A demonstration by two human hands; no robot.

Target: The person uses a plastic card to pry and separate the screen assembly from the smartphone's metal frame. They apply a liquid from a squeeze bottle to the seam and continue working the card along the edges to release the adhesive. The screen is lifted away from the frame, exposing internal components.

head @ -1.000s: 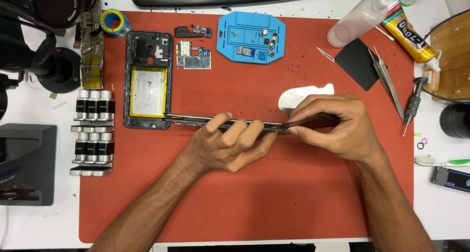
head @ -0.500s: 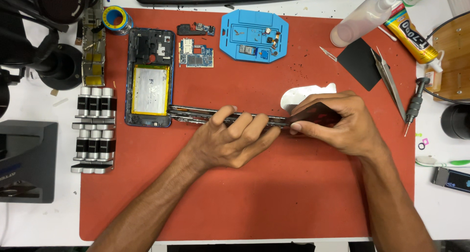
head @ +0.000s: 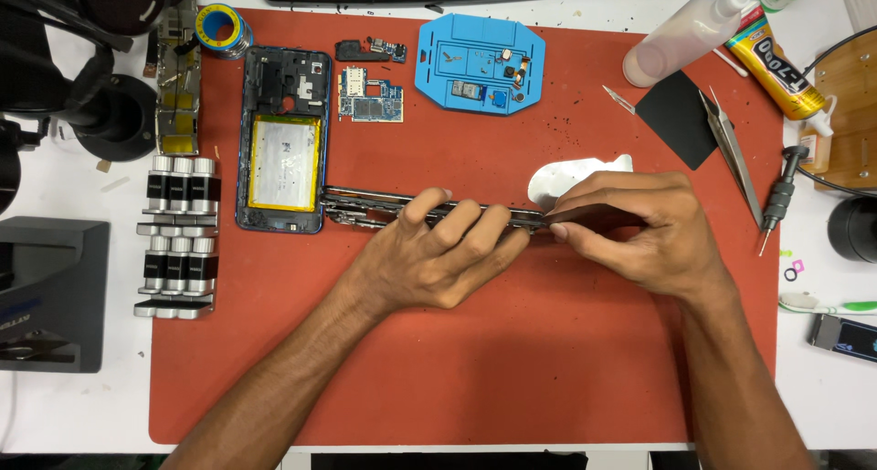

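A long dark phone panel (head: 370, 207) stands on its edge across the red mat (head: 512, 369). My left hand (head: 429, 255) grips its middle, fingers curled over the top edge. At the panel's right end my right hand (head: 639, 228) pinches a thin dark tool or card against the edge. Left of the panel lies an opened phone body (head: 284, 141) with a silver battery framed in yellow.
A blue parts tray (head: 480, 63) and a small circuit board (head: 370, 100) lie at the mat's top. A white cloth (head: 571, 176), black square pad (head: 681, 118), tweezers (head: 731, 150), screwdriver (head: 776, 200) and glue tube (head: 772, 59) sit right. Metal cylinder clamps (head: 178, 237) stand left.
Both hands stay on the panel with almost no shift; the view has drifted slightly.
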